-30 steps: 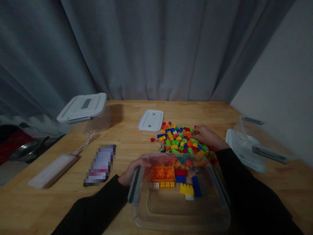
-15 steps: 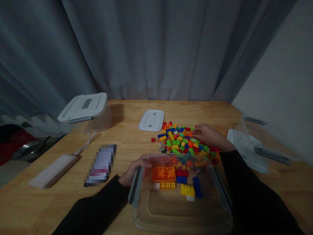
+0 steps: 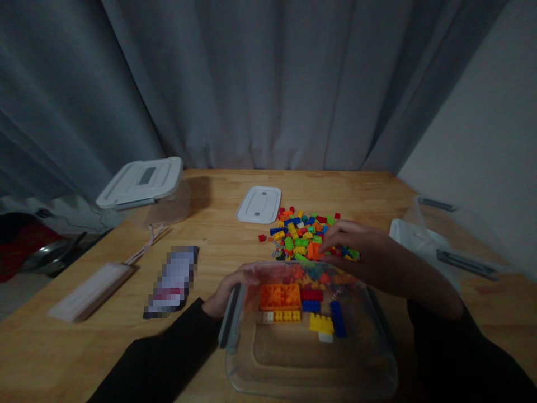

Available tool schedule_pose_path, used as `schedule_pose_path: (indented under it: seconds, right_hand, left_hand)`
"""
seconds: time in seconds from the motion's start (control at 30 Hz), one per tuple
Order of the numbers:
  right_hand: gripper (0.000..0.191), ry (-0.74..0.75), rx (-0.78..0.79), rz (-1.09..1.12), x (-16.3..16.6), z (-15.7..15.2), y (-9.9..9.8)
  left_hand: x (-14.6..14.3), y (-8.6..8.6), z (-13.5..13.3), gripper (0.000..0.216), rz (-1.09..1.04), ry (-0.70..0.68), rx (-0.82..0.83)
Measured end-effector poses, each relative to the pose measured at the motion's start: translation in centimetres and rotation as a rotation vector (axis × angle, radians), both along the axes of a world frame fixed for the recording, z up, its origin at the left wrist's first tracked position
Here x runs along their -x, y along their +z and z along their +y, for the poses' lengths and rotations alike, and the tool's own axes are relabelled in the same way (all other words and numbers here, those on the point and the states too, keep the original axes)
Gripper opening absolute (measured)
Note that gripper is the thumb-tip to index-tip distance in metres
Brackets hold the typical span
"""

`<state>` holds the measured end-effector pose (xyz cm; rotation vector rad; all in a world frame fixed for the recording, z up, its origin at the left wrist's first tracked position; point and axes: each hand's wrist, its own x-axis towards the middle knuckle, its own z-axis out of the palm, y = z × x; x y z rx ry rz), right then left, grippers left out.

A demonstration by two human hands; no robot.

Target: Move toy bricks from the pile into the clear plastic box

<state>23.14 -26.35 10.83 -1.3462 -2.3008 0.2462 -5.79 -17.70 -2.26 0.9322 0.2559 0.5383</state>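
Note:
A clear plastic bin [image 3: 323, 364] stands in front of me, with several toy bricks inside: a big orange brick [image 3: 280, 296], a yellow brick [image 3: 321, 323], blue, red and white ones. At its far left corner, my left hand [image 3: 230, 288] is closed on the rim. My right hand [image 3: 356, 246] is over the bin's far right edge, thumb and fingers pinching an orange toy brick [image 3: 314, 251]. Just beyond the bin lies a heap of mixed small toy bricks [image 3: 302, 232], partly hidden by my right hand.
A white lid [image 3: 259, 205] lies behind the heap. A lidded box [image 3: 168, 207] stands at the back left. Nearer on the left are a blurred-out phone [image 3: 173, 282] and a pale oblong case [image 3: 92, 292] with a strap. Another clear bin [image 3: 465, 240] sits at the right.
My right hand has come from the brick heap toward me and the bin, lifting an orange toy brick. My left hand stays on the bin's rim.

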Motion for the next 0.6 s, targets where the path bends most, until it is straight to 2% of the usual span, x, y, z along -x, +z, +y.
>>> schedule_pose_path:
  seconds: [0.13,0.27,0.43,0.6]
  right_hand:
    - [0.013,0.121,0.208,-0.019,2.6,-2.1,0.2]
    - [0.014,0.211,0.374,-0.107,4.3,-2.3,-1.2]
    - [0.015,0.217,0.427,-0.207,4.5,-1.8,-3.3]
    - [0.016,0.265,0.430,-0.263,4.4,-1.1,-5.8]
  left_hand:
    - [-0.1,0.3,-0.2,0.064,-0.017,-0.007,0.002]
    - [-0.2,0.1,-0.1,0.064,-0.047,-0.016,0.020]
    - [0.0,-0.6,0.2,0.066,-0.055,-0.020,0.030]
    - [0.1,-0.6,0.2,0.067,-0.046,-0.022,0.030]
